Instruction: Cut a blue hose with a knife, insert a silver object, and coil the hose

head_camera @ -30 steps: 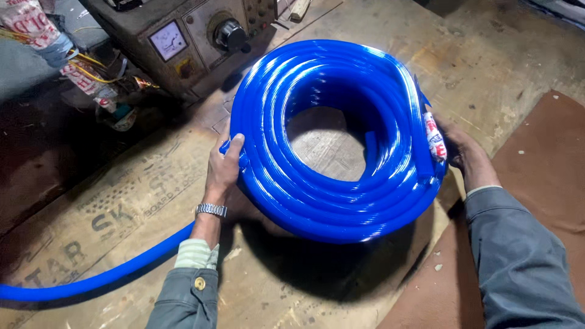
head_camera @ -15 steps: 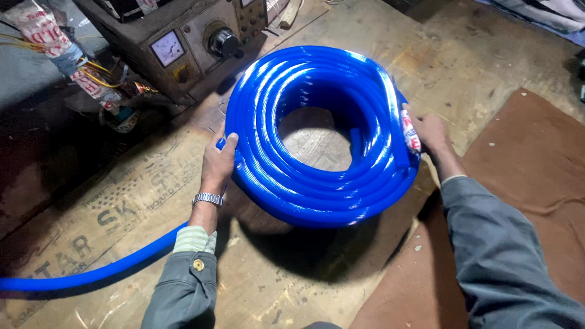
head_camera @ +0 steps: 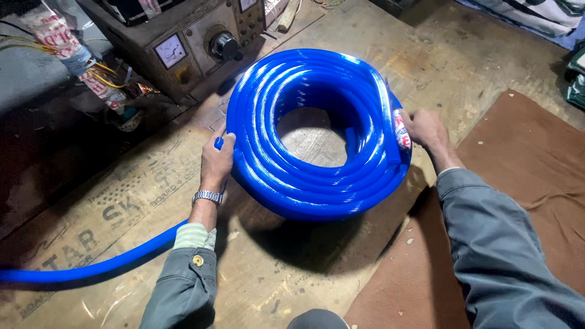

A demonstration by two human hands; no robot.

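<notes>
Closest to the camera, bottom of the frame, you've got two grey sleeves coming in, one bottom centre-left and one running up from the bottom right corner. A loose length of blue hose (head_camera: 91,268) trails off toward the lower left edge, lying on the plywood floor (head_camera: 280,286) with printed lettering on it. Lower right there's a brown mat (head_camera: 536,183) on that floor.

Middle of the frame: the left hand (head_camera: 216,161), with a metal wristwatch (head_camera: 207,197) on the wrist, is wrapped onto the left side of the coil, fingers closed around a strand of hose. The right hand (head_camera: 426,131) is on the right side of the coil, fingers gripping the outer loops right by a white and red label (head_camera: 401,129) stuck on the hose.

The big blue hose coil (head_camera: 317,134) itself sits dead centre, propped up off the floor between both hands, tilted so you look through the hole in the middle, and it throws a dark shadow underneath.

Further back, upper left, there's a worn metal machine (head_camera: 201,42) with a dial gauge (head_camera: 169,50) and a black knob (head_camera: 224,44), plus some yellow wires (head_camera: 106,70) hanging off to its left.
</notes>
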